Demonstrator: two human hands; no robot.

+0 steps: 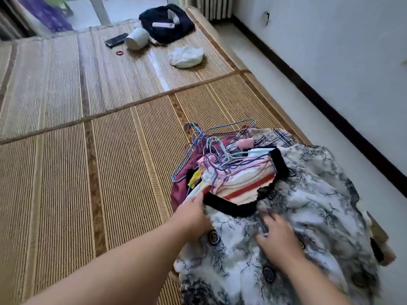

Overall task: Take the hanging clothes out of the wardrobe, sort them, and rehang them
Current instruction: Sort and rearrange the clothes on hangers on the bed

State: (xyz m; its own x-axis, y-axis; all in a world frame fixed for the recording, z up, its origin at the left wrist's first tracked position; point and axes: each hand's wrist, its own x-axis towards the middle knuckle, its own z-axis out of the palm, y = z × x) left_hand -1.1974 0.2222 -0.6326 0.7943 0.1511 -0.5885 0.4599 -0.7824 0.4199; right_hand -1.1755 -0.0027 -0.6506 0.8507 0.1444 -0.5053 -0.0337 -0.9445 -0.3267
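Note:
A heap of clothes on wire hangers [217, 150] lies on the bamboo mat [88, 172] at the bed's right edge. On top is a white garment with a grey-black print [308, 205] and a black neck trim [231, 206]. Under it show a striped white and red piece [242, 183], a maroon piece [179, 194] and a plaid piece [273, 135]. My left hand [193, 213] grips the printed garment's shoulder at the trim. My right hand [278, 236] rests flat on the print, fingers spread.
Farther up the mat lie a crumpled white cloth [186, 56], a tipped white cup [137, 38], a dark phone [116, 40], a small red ring [119, 53] and a dark folded garment [167, 23]. The floor and white wall [341, 62] run along the right.

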